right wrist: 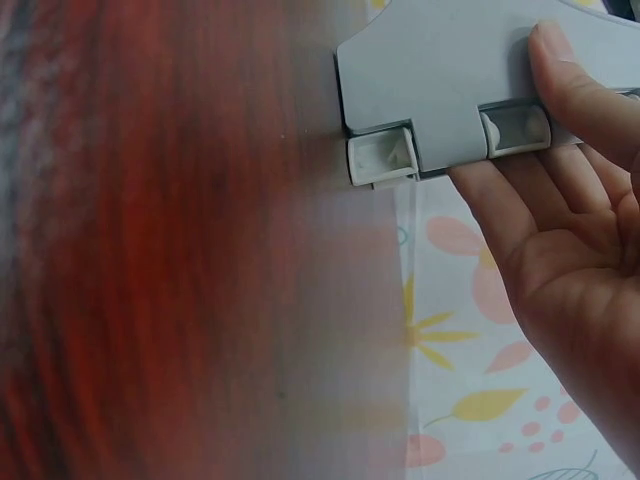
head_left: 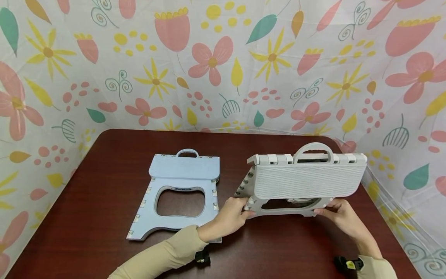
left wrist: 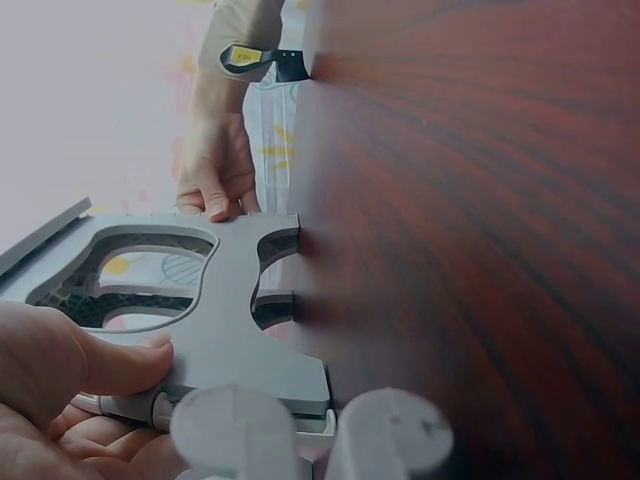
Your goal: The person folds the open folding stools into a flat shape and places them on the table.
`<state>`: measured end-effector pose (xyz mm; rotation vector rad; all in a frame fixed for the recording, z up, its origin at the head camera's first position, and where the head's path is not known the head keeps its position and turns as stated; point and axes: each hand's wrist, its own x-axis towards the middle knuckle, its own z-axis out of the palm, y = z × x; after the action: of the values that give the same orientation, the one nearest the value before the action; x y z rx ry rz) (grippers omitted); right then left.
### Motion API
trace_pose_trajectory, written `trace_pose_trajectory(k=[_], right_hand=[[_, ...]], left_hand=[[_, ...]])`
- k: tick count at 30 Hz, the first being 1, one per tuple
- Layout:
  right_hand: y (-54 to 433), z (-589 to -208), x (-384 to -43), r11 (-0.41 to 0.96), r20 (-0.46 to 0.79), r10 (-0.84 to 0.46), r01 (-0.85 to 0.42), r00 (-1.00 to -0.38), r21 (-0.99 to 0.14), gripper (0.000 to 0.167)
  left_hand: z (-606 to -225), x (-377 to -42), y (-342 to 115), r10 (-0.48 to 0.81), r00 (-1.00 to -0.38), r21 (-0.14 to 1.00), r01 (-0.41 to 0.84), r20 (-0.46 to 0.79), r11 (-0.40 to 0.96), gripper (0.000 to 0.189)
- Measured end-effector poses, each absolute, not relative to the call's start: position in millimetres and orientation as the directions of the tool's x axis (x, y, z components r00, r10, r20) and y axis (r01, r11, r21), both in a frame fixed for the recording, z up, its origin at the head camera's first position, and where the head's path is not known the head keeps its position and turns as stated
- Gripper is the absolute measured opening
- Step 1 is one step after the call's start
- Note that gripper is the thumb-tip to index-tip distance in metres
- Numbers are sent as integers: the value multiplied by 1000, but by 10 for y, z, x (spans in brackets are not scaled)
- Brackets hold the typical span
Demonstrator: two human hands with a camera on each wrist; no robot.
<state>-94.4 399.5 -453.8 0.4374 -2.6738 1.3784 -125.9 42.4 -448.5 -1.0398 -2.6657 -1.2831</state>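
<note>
A light grey folding step stool (head_left: 310,182) stands partly opened on the right half of the table, its carry handle (head_left: 313,146) on top and its textured top panels folded down at a slant. My left hand (head_left: 228,217) grips the left leg edge, thumb on the front face and fingers behind, as the left wrist view shows. At the opposite leg, my right hand (head_left: 343,217) pinches the edge, its thumb against the flat side and fingers beneath by the hinge (right wrist: 518,128). A pale blue folding stool (head_left: 184,168) lies folded flat left of my left hand.
The dark red-brown table (head_left: 104,186) has rounded far corners. A floral curtain (head_left: 223,77) hangs close behind it and along both sides. Black straps (head_left: 203,256) sit at both wrists. My left forearm overlaps the blue stool's near corner in the head view.
</note>
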Motion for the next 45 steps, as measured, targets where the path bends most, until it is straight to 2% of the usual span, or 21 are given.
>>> trace_pose_trajectory(k=[8, 26, 33, 45], right_hand=[[3991, -4539, -951, 554, 220, -196, -293, -956, -779, 14], [3993, -4537, -945, 530, 200, -200, -278, -959, -801, 12], [3988, -4534, -940, 526, 200, -205, -281, -958, -803, 11], [3992, -4527, -934, 523, 192, -211, -277, -958, -806, 12]], left_hand=[[-4477, -1271, 425, 565, -790, 703, 541, 237, 462, 17], [-4484, -1266, 429, 559, -796, 712, 530, 230, 461, 17], [-4498, -1263, 419, 566, -773, 698, 573, 286, 429, 19], [-4476, -1255, 429, 556, -802, 722, 517, 220, 460, 21]])
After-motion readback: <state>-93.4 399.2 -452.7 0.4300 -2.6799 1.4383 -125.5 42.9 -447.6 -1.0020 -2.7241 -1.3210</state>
